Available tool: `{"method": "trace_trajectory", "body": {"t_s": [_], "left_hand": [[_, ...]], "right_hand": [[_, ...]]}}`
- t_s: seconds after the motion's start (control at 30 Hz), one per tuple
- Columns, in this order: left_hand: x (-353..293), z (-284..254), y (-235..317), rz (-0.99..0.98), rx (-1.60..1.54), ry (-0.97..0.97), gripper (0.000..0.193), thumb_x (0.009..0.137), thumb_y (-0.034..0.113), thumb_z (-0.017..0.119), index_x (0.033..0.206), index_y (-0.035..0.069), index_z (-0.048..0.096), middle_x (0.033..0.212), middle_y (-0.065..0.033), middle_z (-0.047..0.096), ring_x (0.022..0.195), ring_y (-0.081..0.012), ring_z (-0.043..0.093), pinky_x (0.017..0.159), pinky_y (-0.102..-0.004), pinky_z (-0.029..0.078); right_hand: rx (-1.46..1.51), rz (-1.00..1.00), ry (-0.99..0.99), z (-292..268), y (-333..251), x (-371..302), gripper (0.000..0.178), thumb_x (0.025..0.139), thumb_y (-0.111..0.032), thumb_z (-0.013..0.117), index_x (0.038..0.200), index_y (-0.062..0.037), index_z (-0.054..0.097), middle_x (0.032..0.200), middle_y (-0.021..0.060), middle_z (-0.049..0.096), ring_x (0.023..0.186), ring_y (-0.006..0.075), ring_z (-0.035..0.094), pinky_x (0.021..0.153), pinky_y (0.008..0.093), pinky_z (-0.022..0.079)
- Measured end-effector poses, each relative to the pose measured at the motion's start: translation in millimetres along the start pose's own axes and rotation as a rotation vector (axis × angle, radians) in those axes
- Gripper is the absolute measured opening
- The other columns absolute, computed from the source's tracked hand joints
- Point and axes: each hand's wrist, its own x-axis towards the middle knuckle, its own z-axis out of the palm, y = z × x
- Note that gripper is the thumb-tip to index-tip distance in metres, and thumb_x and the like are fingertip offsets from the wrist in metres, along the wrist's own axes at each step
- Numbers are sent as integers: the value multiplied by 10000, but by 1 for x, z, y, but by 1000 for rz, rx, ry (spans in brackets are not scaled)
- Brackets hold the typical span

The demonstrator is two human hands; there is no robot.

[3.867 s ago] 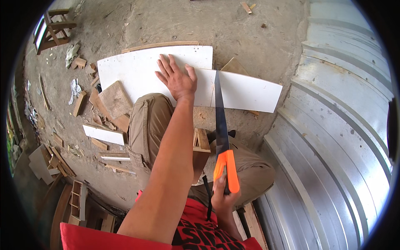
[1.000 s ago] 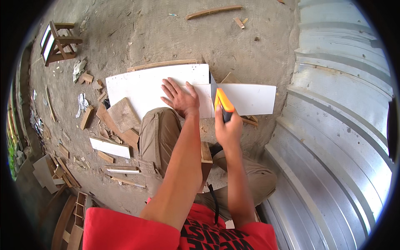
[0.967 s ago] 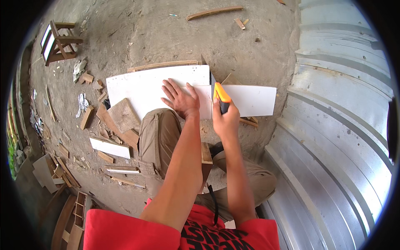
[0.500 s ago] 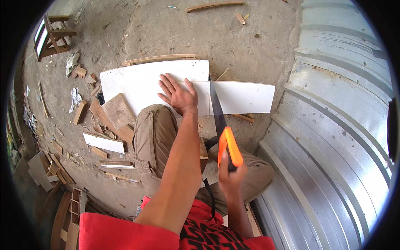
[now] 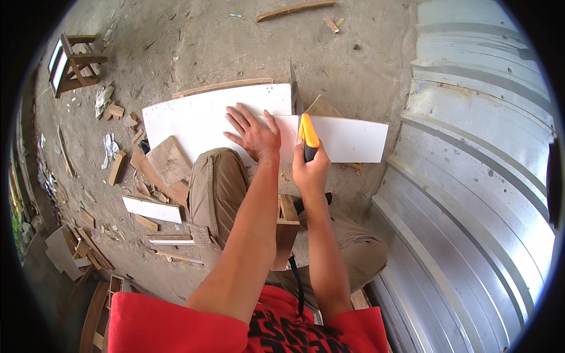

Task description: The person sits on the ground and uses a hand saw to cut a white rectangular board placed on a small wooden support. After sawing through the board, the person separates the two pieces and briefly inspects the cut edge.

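A white board (image 5: 188,117) lies across the middle, over wooden pieces. My left hand (image 5: 257,138) presses flat on it with fingers spread. My right hand (image 5: 312,167) is wrapped around the orange and black handle of a handsaw (image 5: 308,128). The dark blade points away from me, past the board's far edge, and stands in the line between the wide left part and the narrower right-hand strip (image 5: 356,139). My hand hides the near end of that line. My bent knee (image 5: 219,167) rests against the board's near edge.
Corrugated metal sheeting (image 5: 465,153) rises along the right. Wood offcuts (image 5: 118,167) and a short white board piece (image 5: 152,208) litter the concrete floor at left. A small wooden frame (image 5: 76,65) stands far left. A curved wood strip (image 5: 294,10) lies at the far side.
My right hand has pushed the handsaw forward, away from me, so its handle is now over the board and the blade sticks out beyond it. My left hand stays in place.
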Motion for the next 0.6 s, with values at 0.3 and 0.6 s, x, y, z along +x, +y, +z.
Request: {"method": "trace_trajectory", "body": {"t_s": [0.3,0.6], "left_hand": [[0,5,3,-25,-9,-50,766,982,484,380,1591,55,203,1669,-167,131,1551,-295,111,1213,-595,32],[3,4,-1,-40,18,-31,766,975,474,384,1595,65,197,1673,-159,121,1552,-286,104,1218,-583,34]], "right_hand": [[35,129,-63,-26,-22,-4,226,965,-204,635,951,21,615,670,150,628,576,254,627,565,381,468],[38,502,-252,-148,-114,-131,174,963,-65,633,1061,78,614,750,62,636,674,64,591,589,256,469]]}}
